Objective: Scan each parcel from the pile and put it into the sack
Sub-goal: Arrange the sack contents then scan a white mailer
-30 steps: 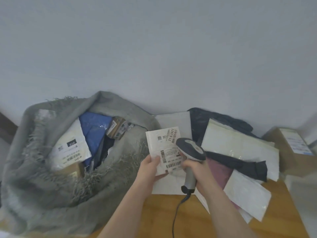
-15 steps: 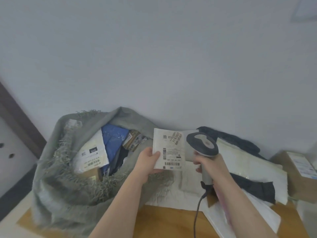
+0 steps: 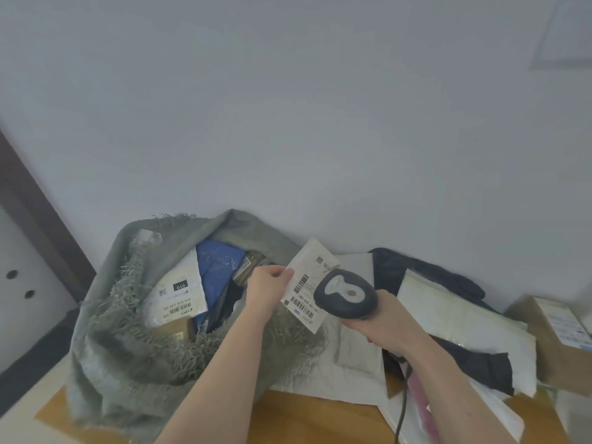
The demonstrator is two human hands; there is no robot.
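My left hand [image 3: 267, 288] pinches the left edge of a small white parcel [image 3: 306, 288] with barcode labels, held tilted above the right rim of the grey woven sack [image 3: 128, 354]. Gripped in my right hand [image 3: 381, 322] is a grey handheld scanner [image 3: 346, 294], its head overlapping the parcel's right side; its cable [image 3: 402, 408] hangs down. The sack stands open on the left and holds a white mailer [image 3: 174, 299], a blue bag [image 3: 217, 270] and small brown boxes. The pile on the right has white mailers [image 3: 448, 312] and dark bags [image 3: 416, 270].
A brown cardboard box [image 3: 551, 341] sits at the far right. The wooden table [image 3: 314, 421] shows below the sack and pile. A pale wall stands close behind everything. A dark door frame [image 3: 35, 216] runs down the left side.
My left hand has carried the parcel left and tilted it over the sack's rim. The scanner has followed and sits closer to the label. The camera has tipped upward.
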